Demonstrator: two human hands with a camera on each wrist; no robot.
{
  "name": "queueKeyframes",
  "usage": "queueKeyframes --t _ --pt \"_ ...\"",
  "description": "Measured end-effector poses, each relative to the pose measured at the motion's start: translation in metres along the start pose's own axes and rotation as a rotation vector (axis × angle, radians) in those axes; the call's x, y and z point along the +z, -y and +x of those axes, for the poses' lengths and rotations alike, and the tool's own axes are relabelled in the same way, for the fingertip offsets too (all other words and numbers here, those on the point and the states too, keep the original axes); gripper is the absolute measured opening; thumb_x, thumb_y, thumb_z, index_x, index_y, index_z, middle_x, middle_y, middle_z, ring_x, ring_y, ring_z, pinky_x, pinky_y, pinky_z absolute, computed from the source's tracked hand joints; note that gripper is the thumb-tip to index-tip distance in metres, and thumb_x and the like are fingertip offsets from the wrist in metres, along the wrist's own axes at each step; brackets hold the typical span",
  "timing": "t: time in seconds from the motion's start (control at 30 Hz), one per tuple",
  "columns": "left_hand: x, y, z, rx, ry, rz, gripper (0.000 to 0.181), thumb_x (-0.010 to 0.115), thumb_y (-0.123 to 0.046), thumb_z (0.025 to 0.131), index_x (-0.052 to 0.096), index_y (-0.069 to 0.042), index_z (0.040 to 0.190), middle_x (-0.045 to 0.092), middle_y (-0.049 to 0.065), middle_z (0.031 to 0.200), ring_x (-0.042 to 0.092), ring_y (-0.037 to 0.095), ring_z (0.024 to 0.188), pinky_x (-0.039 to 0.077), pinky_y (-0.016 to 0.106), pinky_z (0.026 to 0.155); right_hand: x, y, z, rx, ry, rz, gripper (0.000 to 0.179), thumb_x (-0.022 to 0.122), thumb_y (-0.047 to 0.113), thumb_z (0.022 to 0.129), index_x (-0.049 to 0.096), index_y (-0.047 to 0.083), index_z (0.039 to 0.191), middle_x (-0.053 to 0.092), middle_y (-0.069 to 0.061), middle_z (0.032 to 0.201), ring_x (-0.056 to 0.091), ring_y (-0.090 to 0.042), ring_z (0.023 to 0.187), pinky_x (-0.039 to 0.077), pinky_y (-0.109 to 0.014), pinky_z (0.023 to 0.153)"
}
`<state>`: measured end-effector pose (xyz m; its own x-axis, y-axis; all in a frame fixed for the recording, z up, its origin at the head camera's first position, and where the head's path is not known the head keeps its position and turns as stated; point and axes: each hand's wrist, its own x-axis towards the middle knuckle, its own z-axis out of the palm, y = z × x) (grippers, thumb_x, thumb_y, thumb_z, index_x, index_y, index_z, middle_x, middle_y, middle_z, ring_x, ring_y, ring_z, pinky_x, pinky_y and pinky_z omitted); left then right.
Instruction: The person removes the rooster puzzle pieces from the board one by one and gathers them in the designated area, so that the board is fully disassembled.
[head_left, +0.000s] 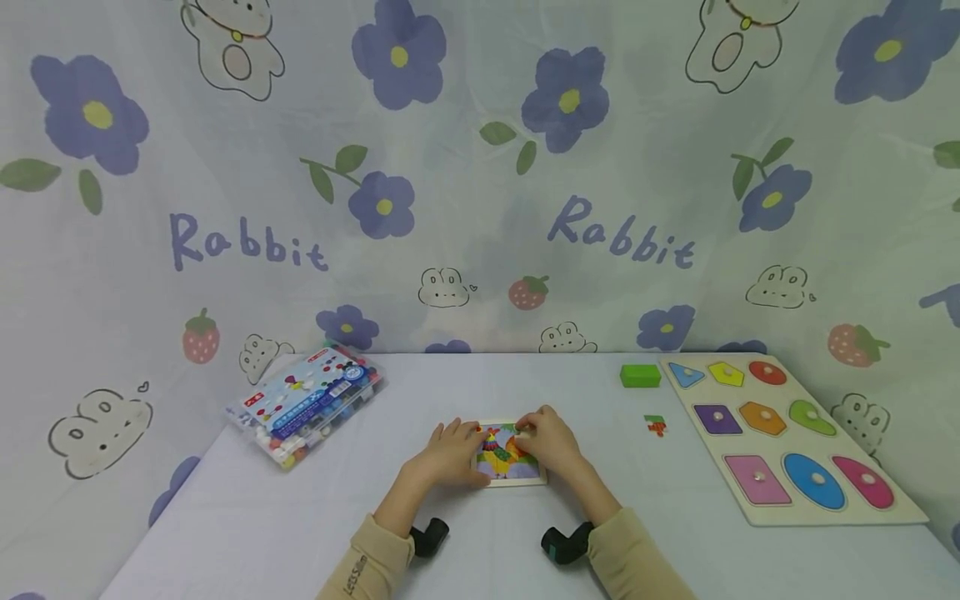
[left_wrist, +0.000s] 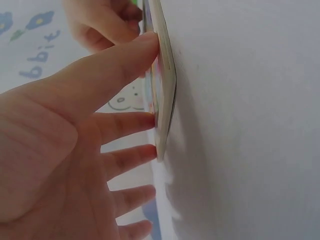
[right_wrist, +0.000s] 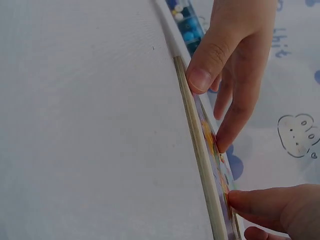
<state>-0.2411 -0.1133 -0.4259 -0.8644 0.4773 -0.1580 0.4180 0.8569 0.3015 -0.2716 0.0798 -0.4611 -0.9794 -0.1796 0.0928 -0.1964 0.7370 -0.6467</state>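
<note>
A small framed jigsaw puzzle (head_left: 510,482) with a bright rooster picture lies on the white table, between the two hands. My left hand (head_left: 450,454) rests at its left side, thumb on the near edge and straight fingertips touching the far part of the board. Up at the puzzle's right far corner, my right hand (head_left: 551,442) has its fingers curled and its thumb on the picture, pinching a puzzle piece mostly hidden by the fingers. A loose puzzle piece (head_left: 656,426), green and orange-red, lies to the right of the board.
On the right lies a wooden shape board (head_left: 723,454) with knobbed coloured shapes. A green block (head_left: 640,376) sits beside its far end. At the left back is a clear box of beads (head_left: 307,404). Printed cloth (head_left: 480,183) hangs behind the table.
</note>
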Motion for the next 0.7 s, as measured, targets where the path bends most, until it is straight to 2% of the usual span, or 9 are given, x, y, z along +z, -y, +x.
queueKeyframes --t 0.17,0.4,0.7 --pt "-0.0003 -0.0004 -0.0001 0.0 -0.008 -0.001 0.07 0.072 -0.036 0.077 0.046 -0.005 0.134 0.039 0.019 0.14 0.028 0.044 0.131 0.018 0.061 0.104 0.0024 -0.0018 0.0014 -0.02 -0.014 0.036 0.017 0.073 0.016 0.075 0.063 0.011 0.088 0.051 -0.003 0.084 0.048 -0.016 0.074 0.041 -0.031 0.066" --pt "0.001 0.0005 0.0003 0.033 0.027 0.008 0.05 0.068 -0.035 0.082 0.053 -0.023 0.129 0.035 0.02 0.142 0.026 0.046 0.131 0.017 0.063 0.103 0.0036 -0.0036 0.0003 -0.054 -0.026 0.054 0.013 0.071 0.015 0.08 0.063 0.009 0.088 0.052 -0.002 0.08 0.048 -0.014 0.073 0.04 -0.029 0.063" --pt "0.0013 0.0 0.0004 0.027 0.037 0.002 0.047 0.067 -0.035 0.083 0.056 -0.025 0.127 0.033 0.019 0.143 0.026 0.045 0.132 0.017 0.062 0.104 0.0029 -0.0027 0.0005 -0.052 -0.03 0.142 0.011 0.07 0.012 0.081 0.06 0.01 0.081 0.056 0.0 0.076 0.047 -0.012 0.064 0.039 -0.026 0.058"
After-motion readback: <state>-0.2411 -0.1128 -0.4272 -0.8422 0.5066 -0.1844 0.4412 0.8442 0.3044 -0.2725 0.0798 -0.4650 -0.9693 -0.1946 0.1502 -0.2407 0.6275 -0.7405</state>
